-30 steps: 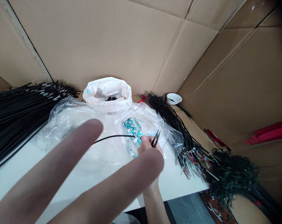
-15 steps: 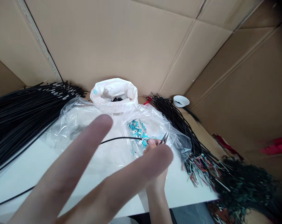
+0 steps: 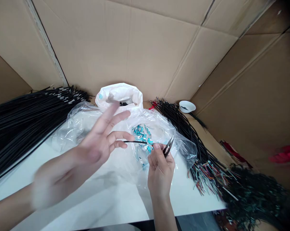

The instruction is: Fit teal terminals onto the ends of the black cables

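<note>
My left hand (image 3: 100, 138) is blurred, its fingers spread above the plastic. Its lower fingers are close to a black cable (image 3: 140, 141); I cannot tell whether they touch it. Low over the table, my right hand (image 3: 161, 166) is closed, pinching the cable's end between thumb and forefinger. The same hand also holds small snips (image 3: 168, 147) with dark handles and pointed metal tips, angled up to the right. Behind the cable, several small blue and silver terminals (image 3: 141, 131) lie on the clear plastic bag (image 3: 156, 120).
A thick bundle of black cables (image 3: 27, 118) lies at left. A white bag (image 3: 131, 107) with small black parts stands at the back. More cables with bared coloured wires (image 3: 207, 173) lie at right, near a small white bowl (image 3: 190, 105). Cardboard walls (image 3: 145, 48) enclose the table.
My left hand has drawn back from right in front of the camera and moved forward toward the cable. My right hand keeps its hold on the cable end and snips.
</note>
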Motion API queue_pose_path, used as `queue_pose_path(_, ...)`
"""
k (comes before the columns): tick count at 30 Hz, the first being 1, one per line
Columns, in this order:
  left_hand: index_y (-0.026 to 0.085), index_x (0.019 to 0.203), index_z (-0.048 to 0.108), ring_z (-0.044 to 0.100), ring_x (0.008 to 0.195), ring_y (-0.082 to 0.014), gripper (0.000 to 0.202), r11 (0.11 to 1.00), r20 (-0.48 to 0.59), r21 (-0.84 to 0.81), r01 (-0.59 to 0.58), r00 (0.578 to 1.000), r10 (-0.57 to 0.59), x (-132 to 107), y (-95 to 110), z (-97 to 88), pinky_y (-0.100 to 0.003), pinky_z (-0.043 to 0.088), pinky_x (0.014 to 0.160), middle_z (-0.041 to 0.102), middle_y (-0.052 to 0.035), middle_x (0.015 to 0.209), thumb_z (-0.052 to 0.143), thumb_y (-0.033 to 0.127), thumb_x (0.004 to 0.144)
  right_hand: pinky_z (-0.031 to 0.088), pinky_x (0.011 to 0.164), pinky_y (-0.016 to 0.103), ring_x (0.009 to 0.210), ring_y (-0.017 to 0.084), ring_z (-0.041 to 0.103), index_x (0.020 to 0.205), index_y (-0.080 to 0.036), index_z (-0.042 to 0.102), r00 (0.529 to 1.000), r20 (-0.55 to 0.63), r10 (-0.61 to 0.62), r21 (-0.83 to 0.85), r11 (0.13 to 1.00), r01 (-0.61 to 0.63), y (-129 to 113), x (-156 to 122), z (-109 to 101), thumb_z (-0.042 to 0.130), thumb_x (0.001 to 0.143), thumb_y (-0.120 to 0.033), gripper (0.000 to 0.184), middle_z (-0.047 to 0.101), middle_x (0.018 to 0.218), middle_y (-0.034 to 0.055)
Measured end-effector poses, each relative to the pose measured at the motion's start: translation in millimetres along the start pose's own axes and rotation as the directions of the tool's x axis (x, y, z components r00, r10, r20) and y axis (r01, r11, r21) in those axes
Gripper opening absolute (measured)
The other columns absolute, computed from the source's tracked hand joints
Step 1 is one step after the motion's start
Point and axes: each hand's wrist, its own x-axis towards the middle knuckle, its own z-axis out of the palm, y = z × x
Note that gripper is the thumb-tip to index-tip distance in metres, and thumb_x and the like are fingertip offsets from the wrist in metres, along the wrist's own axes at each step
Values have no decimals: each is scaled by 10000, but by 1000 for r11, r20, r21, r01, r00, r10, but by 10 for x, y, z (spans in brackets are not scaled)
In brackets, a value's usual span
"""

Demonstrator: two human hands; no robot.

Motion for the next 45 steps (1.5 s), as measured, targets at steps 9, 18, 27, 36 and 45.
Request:
queue_pose_path(9,289,1402,482,714,1030,-161,404,887,140,369,-277,960,241,339,-511,212,-291,594,912,665,-34,1297,553,259,1005,151,445,223,501,51,162,800,-177,577,998,61,31,-14,999,-31,-44,4,71,820,788,-410,337,260,596,-108)
queue_pose_path(18,291,1366,505,736,854,-96,442,856,10,379,-351,927,376,345,-539,227,-213,602,856,697,-9,1205,625,170,958,148,447,237,504,54,160,772,-191,544,996,86,13,-25,1000,-11,-92,85,56,809,784,-397,335,271,612,-100)
queue_pose_path(27,309,1319,559,700,1000,-161,467,989,-34,104,-109,993,113,379,-479,230,-296,596,939,649,-26,1302,736,307,887,150,453,237,505,62,155,786,-195,535,997,78,16,-59,998,-11,-96,104,39,787,807,-406,329,259,597,-105)
queue_pose_path(36,302,1248,649,684,805,-108,457,849,30,-476,229,969,-245,373,-350,110,-208,603,749,649,-51,1304,790,251,815,162,445,217,502,63,148,767,-194,535,998,62,2,-35,999,1,-88,96,18,810,805,-377,332,230,568,-116)
queue_pose_path(45,313,1277,581,616,727,-92,534,969,-28,-224,107,993,-116,370,-341,138,-251,615,716,641,-35,1300,820,308,799,149,435,219,497,66,131,757,-195,538,998,61,2,-47,999,1,-86,104,24,808,806,-388,335,218,561,-117)
